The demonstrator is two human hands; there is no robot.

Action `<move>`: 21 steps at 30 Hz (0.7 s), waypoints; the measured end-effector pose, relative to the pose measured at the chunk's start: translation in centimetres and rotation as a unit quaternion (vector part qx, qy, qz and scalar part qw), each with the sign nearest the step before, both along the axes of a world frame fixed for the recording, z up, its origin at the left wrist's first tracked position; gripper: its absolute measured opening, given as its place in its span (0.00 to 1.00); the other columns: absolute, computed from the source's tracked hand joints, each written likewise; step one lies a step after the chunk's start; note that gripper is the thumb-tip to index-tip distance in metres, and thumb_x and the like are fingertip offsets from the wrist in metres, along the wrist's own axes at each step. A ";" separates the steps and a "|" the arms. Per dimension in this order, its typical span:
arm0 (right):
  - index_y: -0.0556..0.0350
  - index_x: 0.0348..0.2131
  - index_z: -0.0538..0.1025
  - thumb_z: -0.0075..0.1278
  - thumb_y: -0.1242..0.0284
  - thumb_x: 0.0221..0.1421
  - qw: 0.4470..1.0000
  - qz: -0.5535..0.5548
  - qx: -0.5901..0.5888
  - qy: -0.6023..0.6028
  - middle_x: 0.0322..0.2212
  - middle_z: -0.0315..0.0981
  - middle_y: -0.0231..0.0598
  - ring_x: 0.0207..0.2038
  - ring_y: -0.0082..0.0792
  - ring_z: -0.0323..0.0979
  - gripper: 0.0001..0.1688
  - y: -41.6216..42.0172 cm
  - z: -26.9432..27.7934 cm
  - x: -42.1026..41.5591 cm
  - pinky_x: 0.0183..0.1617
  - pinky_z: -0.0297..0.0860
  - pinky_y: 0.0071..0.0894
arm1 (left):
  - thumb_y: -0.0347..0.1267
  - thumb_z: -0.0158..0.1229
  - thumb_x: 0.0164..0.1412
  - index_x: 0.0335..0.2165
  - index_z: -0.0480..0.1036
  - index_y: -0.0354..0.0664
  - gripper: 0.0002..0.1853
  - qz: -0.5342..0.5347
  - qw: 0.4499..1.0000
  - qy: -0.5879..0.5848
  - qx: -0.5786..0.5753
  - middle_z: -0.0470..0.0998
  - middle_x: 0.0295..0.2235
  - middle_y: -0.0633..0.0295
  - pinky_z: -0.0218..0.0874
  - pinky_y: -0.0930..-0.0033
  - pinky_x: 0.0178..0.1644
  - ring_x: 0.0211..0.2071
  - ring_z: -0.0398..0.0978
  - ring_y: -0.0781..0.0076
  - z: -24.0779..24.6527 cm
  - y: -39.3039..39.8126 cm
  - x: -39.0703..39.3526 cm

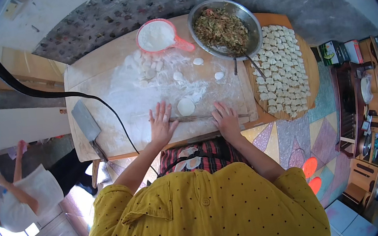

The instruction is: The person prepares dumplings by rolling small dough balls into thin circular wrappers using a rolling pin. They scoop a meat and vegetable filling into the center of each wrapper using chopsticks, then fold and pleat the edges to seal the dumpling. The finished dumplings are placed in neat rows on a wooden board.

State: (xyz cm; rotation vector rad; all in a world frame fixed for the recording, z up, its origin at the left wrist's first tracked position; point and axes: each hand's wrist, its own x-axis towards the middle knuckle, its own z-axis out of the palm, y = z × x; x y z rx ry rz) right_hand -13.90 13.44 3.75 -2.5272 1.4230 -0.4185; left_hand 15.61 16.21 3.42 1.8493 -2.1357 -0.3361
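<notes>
My left hand lies flat with spread fingers over the left part of a thin wooden rolling pin. On the pin's right part rests my right hand, its fingers extended and not wrapped around the wood. Just beyond the pin, between the hands, is a round flattened dough wrapper. Three small dough pieces lie farther back, among them a pressed disc and another. A cluster of floured dough pieces sits at the back of the floury wooden board.
A cleaver lies at the board's left edge, near a black cord. At the back stand a red scoop of flour and a metal bowl of filling. Rows of dumplings cover a right-hand tray. Another person is at left.
</notes>
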 end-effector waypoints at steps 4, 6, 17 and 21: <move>0.50 0.39 0.71 0.59 0.69 0.46 0.999 0.005 0.004 -0.050 0.57 0.61 0.38 0.60 0.40 0.60 0.19 0.0 1.5 0.2 0.54 0.60 0.49 | 0.36 0.64 0.49 0.42 0.73 0.44 0.20 0.028 0.990 0.127 0.061 0.72 0.44 0.55 0.57 0.54 0.55 0.49 0.67 0.51 1.6 -5.4 -3.3; 0.51 0.39 0.71 0.60 0.69 0.45 0.999 0.008 -0.003 -0.050 0.57 0.61 0.39 0.60 0.40 0.60 0.20 0.0 1.5 0.3 0.54 0.59 0.48 | 0.32 0.64 0.48 0.35 0.74 0.44 0.13 0.011 0.988 0.090 0.123 0.75 0.31 0.60 0.62 0.56 0.48 0.40 0.72 0.57 2.9 -8.0 -4.0; 0.53 0.39 0.73 0.60 0.71 0.45 0.995 -0.017 0.023 -0.097 0.56 0.62 0.39 0.58 0.40 0.62 0.19 0.8 1.9 -0.9 0.56 0.58 0.46 | 0.33 0.62 0.50 0.33 0.77 0.41 0.10 -0.206 0.953 0.040 0.220 0.80 0.31 0.54 0.67 0.58 0.39 0.34 0.77 0.54 2.6 -11.8 -4.3; 0.53 0.39 0.73 0.59 0.72 0.45 0.993 -0.039 0.035 -0.107 0.56 0.63 0.39 0.57 0.39 0.63 0.19 1.4 2.4 -1.1 0.57 0.57 0.45 | 0.35 0.61 0.52 0.45 0.75 0.41 0.20 -0.021 0.926 0.219 0.308 0.80 0.36 0.51 0.68 0.58 0.41 0.34 0.78 0.53 3.5 -15.2 -6.6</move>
